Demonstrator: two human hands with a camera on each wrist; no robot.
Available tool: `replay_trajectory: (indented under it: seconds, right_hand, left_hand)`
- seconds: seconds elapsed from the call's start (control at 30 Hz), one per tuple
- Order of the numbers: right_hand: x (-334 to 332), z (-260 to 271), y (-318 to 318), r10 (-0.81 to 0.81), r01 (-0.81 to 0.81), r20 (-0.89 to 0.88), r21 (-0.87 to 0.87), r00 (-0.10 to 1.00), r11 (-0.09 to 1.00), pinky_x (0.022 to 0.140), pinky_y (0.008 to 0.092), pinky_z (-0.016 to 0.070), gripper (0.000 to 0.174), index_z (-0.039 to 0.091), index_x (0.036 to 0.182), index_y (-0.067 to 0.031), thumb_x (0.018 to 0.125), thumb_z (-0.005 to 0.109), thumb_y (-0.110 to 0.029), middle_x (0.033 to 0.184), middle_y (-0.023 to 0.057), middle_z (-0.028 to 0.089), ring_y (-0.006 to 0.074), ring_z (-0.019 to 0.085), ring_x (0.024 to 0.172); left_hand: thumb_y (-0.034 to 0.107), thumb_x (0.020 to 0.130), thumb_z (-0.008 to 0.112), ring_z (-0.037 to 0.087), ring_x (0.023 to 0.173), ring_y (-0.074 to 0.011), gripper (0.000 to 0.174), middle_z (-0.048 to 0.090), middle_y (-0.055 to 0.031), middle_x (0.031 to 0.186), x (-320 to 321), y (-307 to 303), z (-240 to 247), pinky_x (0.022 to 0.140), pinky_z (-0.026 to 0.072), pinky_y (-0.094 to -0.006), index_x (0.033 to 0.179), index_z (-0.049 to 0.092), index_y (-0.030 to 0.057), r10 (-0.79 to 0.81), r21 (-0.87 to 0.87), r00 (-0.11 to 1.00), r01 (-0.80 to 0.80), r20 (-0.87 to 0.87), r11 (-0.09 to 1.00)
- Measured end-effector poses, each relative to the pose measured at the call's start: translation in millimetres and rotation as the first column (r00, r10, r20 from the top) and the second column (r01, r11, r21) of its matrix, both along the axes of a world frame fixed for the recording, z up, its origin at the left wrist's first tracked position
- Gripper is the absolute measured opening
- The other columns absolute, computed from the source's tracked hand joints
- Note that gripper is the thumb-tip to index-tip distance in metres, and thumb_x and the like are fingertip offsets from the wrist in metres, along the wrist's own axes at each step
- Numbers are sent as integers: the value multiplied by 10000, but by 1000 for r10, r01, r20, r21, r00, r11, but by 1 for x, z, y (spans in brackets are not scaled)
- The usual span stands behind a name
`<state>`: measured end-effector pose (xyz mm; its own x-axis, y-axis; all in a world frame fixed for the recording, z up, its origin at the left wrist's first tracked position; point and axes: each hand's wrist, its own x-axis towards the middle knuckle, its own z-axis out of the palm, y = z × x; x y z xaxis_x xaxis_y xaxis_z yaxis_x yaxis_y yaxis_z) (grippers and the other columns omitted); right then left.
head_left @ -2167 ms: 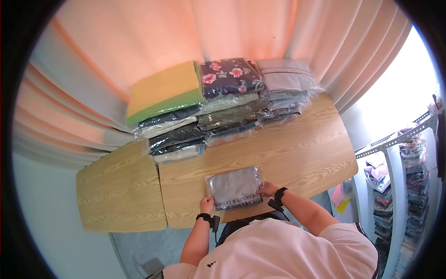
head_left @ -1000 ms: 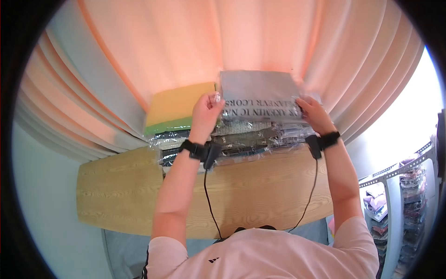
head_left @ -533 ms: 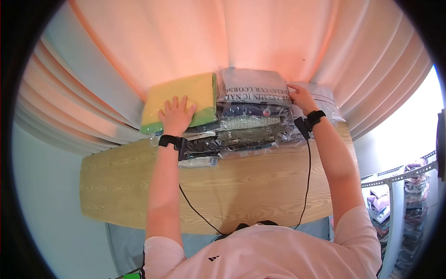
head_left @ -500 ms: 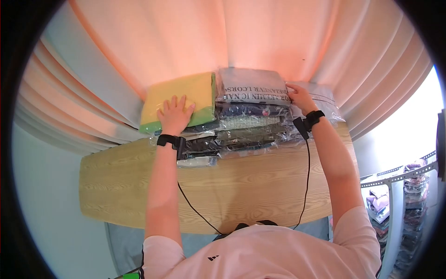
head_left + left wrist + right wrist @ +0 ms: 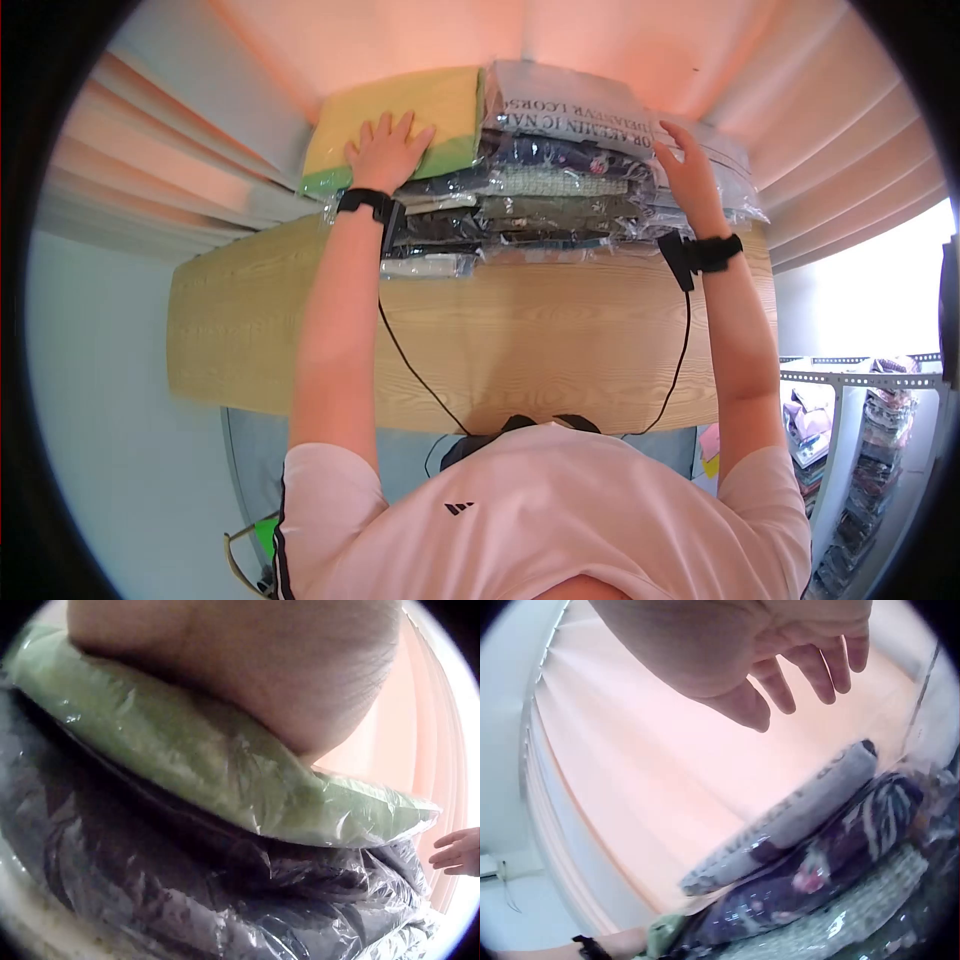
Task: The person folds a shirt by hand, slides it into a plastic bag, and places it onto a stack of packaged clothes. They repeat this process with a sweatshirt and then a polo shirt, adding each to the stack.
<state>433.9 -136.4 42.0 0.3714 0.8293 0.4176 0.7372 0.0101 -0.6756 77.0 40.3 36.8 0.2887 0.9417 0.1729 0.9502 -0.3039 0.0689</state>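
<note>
In the head view the left hand (image 5: 388, 152) lies with spread fingers on the yellow and green packet (image 5: 440, 110) atop the left stack; the left wrist view shows its heel on the green edge (image 5: 225, 772). A grey packet with black lettering (image 5: 565, 100) tops the middle stack, over a dark floral packet (image 5: 570, 155). Beside its right end is the right hand (image 5: 690, 175), fingers apart and slightly bent, holding nothing. In the right wrist view that hand (image 5: 780, 652) hangs above the lettered packet (image 5: 780, 817) with a gap between them.
The right stack (image 5: 735, 170) has a grey packet on top. All three stacks stand at the back of the wooden table (image 5: 540, 340), against a pink curtain (image 5: 420, 30). Black cables run from both wrists. A rack of bagged clothes (image 5: 870, 470) stands at the right.
The lettered packet went from the table front onto the middle stack. The left hand let it go and moved left onto the yellow packet; the right hand has come away from it. The view has tilted.
</note>
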Motion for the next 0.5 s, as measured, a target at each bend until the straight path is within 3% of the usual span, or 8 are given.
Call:
replay_trajectory:
  seconds: [0.1, 0.17, 0.2, 0.27, 0.3, 0.37, 0.4, 0.5]
  right_hand:
    - [-31, 12, -33, 79, -75, -86, 53, 993, 996, 949, 333, 384, 373, 551, 1204, -48, 869, 580, -209, 1139, 161, 609, 273, 546, 1103]
    - [-42, 9, -53, 98, -99, -221, 7, 970, 995, 960, 319, 366, 351, 557, 1202, -50, 880, 571, -188, 1170, 121, 602, 223, 527, 1125]
    - [-45, 7, -64, 122, -126, -269, 3, 955, 992, 971, 311, 352, 336, 557, 1204, -50, 888, 559, -165, 1192, 100, 592, 196, 515, 1129]
    - [-48, -1, -87, 109, -118, -282, -17, 953, 993, 970, 311, 355, 332, 557, 1204, -50, 890, 555, -158, 1188, 97, 594, 190, 517, 1123]
    - [-48, -5, -98, 93, -107, -291, -32, 952, 994, 969, 310, 357, 328, 557, 1205, -50, 893, 550, -151, 1183, 94, 596, 185, 519, 1117]
    - [-45, -17, -121, 48, -70, -313, -60, 949, 996, 967, 303, 356, 320, 561, 1198, -42, 896, 544, -147, 1164, 87, 605, 181, 528, 1097]
    - [-44, -21, -134, 26, -59, -338, -88, 941, 994, 962, 299, 359, 316, 564, 1193, -35, 897, 544, -146, 1153, 85, 609, 178, 529, 1093]
    - [-32, -48, -170, -34, -2, -373, -96, 927, 995, 929, 280, 380, 278, 594, 1143, -13, 900, 547, -140, 1094, 81, 631, 163, 546, 1049]
  left_hand:
    - [616, 865, 341, 227, 1346, -354, 645, 304, -107, 1454, -4, 3, -1, 1033, 138, -612, 1365, 404, 214, -16, -20, 998, 17, 59, 1000]
    - [550, 888, 379, 254, 1331, -360, 599, 350, -136, 1420, -10, 9, -11, 1028, 149, -616, 1340, 430, 159, -85, 141, 972, 54, 220, 988]
    - [550, 888, 379, 254, 1331, -360, 599, 350, -136, 1420, -17, 8, -14, 1028, 149, -616, 1340, 430, 159, -79, 137, 973, 50, 218, 989]
    - [376, 909, 475, 332, 1282, -371, 475, 436, -160, 1346, -24, 0, -8, 1027, 227, -562, 1281, 469, 80, -396, 475, 813, 171, 427, 863]
    - [376, 909, 475, 332, 1282, -371, 475, 436, -160, 1346, -26, -8, -5, 1027, 227, -562, 1281, 469, 80, -397, 472, 812, 174, 428, 864]
    - [200, 891, 540, 398, 1232, -373, 381, 503, -159, 1268, -32, -40, 3, 1016, 303, -471, 1228, 488, 31, -572, 589, 666, 239, 479, 772]
    - [122, 872, 553, 453, 1168, -363, 350, 532, -163, 1210, -33, -59, 4, 982, 352, -410, 1199, 496, 11, -569, 602, 679, 230, 463, 765]
    - [56, 859, 533, 505, 1062, -338, 306, 557, -166, 1135, -43, -104, -11, 934, 384, -405, 1160, 514, 3, -561, 545, 681, 275, 471, 792]
